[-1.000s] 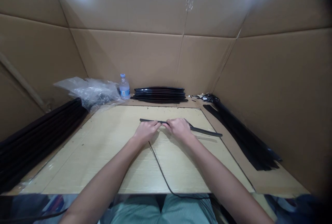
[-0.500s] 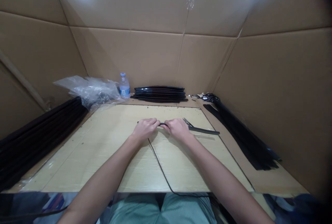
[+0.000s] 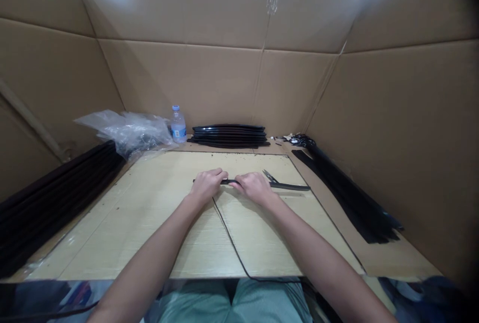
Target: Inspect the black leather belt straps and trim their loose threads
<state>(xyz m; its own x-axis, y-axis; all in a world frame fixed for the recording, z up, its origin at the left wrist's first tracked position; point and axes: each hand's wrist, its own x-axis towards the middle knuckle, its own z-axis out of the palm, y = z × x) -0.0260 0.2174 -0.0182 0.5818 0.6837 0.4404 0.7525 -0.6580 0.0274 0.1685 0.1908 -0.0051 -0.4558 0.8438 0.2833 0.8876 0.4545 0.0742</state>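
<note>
Both my hands grip a narrow black strip [image 3: 291, 186] that lies crosswise over the middle of the board. My left hand [image 3: 208, 183] is closed round it near its left end. My right hand [image 3: 254, 186] pinches it a short way to the right, with a small stretch showing between the hands. The strip's right part sticks out beyond my right hand. A thin black cord [image 3: 230, 237] runs from under my left hand down over the board's front edge. Small thread snips [image 3: 270, 176] lie just behind the strip, beside my right hand.
A pale board [image 3: 142, 228] covers the table between cardboard walls [image 3: 179, 83]. Black strips are stacked at the back [image 3: 229, 136], along the left [image 3: 56, 203] and on the right [image 3: 348, 198]. A water bottle [image 3: 178, 126] stands by clear plastic bags [image 3: 136, 133].
The strip has shifted left, its right end now nearer my right hand. My hands are slightly farther apart, with more of the strip visible between them.
</note>
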